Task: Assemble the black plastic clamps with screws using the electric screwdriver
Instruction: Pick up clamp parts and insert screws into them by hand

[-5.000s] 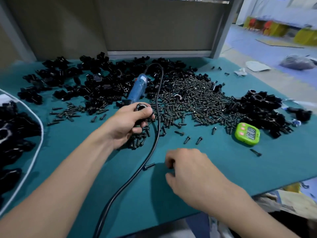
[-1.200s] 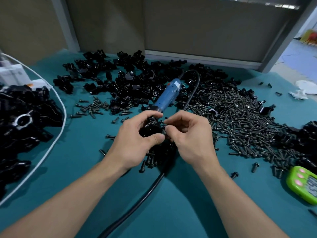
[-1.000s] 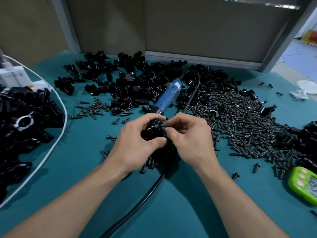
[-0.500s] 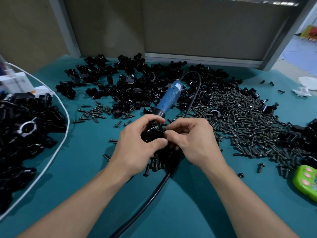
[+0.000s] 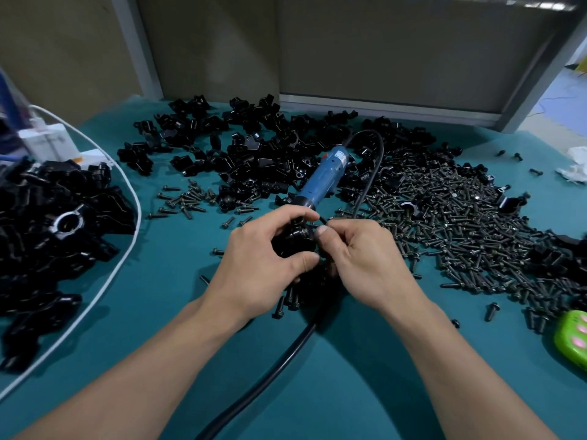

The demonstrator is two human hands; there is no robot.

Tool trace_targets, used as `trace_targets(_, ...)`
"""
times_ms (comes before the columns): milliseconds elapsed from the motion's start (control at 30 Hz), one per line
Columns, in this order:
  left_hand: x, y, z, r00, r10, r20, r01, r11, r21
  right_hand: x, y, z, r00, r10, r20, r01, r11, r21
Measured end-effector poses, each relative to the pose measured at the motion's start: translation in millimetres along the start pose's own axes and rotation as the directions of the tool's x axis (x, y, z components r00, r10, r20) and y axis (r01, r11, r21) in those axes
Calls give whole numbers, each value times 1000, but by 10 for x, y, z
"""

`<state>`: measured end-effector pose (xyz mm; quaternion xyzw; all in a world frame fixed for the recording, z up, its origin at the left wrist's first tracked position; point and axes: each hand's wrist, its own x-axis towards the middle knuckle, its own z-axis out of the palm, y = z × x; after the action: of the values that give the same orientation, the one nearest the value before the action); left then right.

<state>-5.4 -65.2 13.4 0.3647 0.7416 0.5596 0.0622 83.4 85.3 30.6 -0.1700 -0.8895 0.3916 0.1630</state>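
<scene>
Left hand (image 5: 263,265): curled round a black plastic clamp (image 5: 290,241), thumb across its near side and fingers over the top, holding it just above the worktop (image 5: 158,312).
Right hand (image 5: 365,262): fingers curled, thumb and forefinger pinching at the clamp's right edge and meeting the left hand's fingertips; I cannot tell whether a screw sits between them.
Electric screwdriver (image 5: 324,179): a blue body lying on the worktop just beyond the hands, its tip end pointing toward them and its far end resting on the clamp heap.
Cable (image 5: 286,354): thick and black, it loops from the screwdriver's far end, passes under the hands and runs off the near edge between the forearms.
Clamp heap (image 5: 254,147): loose black parts spread across the far side of the worktop.
Screw pile (image 5: 460,223): a wide spread of dark screws to the right of the hands, with a few black parts mixed in.
Small screw group (image 5: 187,200): to the left of the screwdriver, in front of the clamp heap.
Screws under the hands (image 5: 289,300): a small cluster lying beside the cable.
Left pile (image 5: 47,223): more black clamps at the left edge, with a white cord (image 5: 127,249) curving round them.
White box (image 5: 47,142): behind that pile.
Green timer (image 5: 571,338): at the right edge, partly cut off.
</scene>
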Motion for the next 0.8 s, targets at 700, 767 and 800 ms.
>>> trace_targets(700, 1, 2, -43, 1000, 19, 23, -20, 998, 65, -24, 30, 121, 1000, 0, 11, 0, 1000, -15)
trace_targets(767, 8, 3, -42, 1000, 26, 16, -27, 998, 65, -24, 38, 113, 1000, 6, -13, -6, 1000, -12)
trace_targets(800, 14, 8, -37, 999, 33, 14, -34, 997, 73, -22, 48, 98, 1000, 8, -23, -8, 1000, 22)
